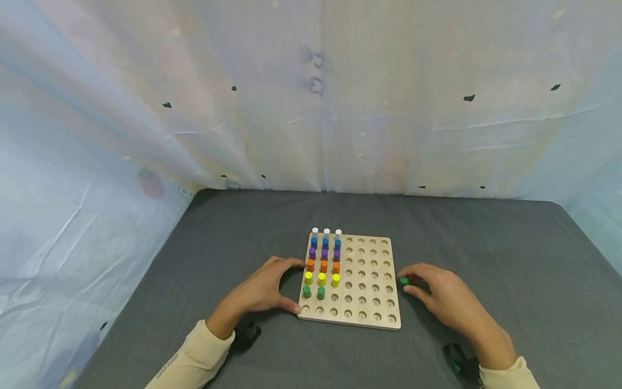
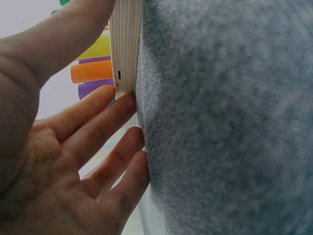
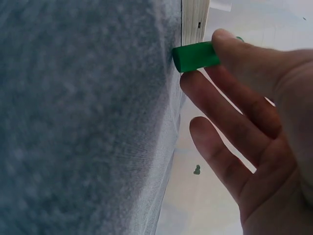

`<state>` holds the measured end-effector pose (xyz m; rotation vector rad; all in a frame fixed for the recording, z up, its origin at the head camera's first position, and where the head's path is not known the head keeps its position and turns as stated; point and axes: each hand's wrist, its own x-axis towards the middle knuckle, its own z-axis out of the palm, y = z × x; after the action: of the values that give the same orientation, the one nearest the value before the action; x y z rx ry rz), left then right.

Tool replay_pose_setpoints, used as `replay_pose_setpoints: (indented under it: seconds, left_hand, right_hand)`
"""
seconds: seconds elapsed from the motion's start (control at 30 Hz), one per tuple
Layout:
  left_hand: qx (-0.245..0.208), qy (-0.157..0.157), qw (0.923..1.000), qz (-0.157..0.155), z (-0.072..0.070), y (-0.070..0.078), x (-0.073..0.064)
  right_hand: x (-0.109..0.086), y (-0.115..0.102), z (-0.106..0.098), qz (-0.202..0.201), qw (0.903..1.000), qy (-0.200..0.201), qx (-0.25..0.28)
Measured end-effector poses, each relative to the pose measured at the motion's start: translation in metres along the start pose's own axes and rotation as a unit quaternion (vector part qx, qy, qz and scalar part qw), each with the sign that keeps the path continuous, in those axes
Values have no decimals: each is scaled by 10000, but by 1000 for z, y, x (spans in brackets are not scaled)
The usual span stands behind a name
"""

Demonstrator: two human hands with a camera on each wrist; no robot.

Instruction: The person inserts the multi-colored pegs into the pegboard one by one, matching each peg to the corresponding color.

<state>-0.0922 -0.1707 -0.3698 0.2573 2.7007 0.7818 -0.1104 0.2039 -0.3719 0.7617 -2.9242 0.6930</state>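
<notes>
A wooden pegboard point(image 1: 369, 319) lies flat on the grey cloth. Its left three columns carry pegs in rows of white, blue, purple, orange and yellow; the row nearest but one holds two green pegs point(image 1: 321, 293). My left hand point(image 1: 257, 289) is at the board's left side, thumb at the near corner and fingertips against the edge, fingers fairly straight. Just off the board's right edge, my right hand point(image 1: 444, 297) pinches a green peg point(image 3: 195, 56) between thumb and fingers. In the right wrist view the peg's lower end is at or just above the cloth; I cannot tell which.
Grey cloth point(image 1: 233, 232) covers the table under the board and both hands. Pale printed curtains point(image 1: 369, 135) hang behind the table and along its left side. Dark straps point(image 1: 248, 336) show near the wrists. Several holes on the board's right side hold no pegs.
</notes>
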Motion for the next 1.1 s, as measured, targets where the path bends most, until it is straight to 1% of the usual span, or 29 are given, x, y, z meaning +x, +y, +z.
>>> replay_pose_setpoints:
  seconds: [0.17,0.53,0.73,0.97,1.1]
  left_hand:
    - [-65,10,10000,6,1,0,0]
    - [-41,29,10000,-9,1,1,0]
    - [-53,20,10000,18,0,0,-1]
    - [-98,-17,9999,99,0,0,-1]
    - [-94,-27,9999,127,-1,0,-1]
  right_hand:
    - [0,0,-3,159,9998,-87,50]
    - [1,-3,-3,165,9998,119,85]
    - [8,-15,-2,18,9999,113,69]
    - [16,-34,-1,-71,9995,161,264]
    - [21,-46,3,-152,9992,81,363]
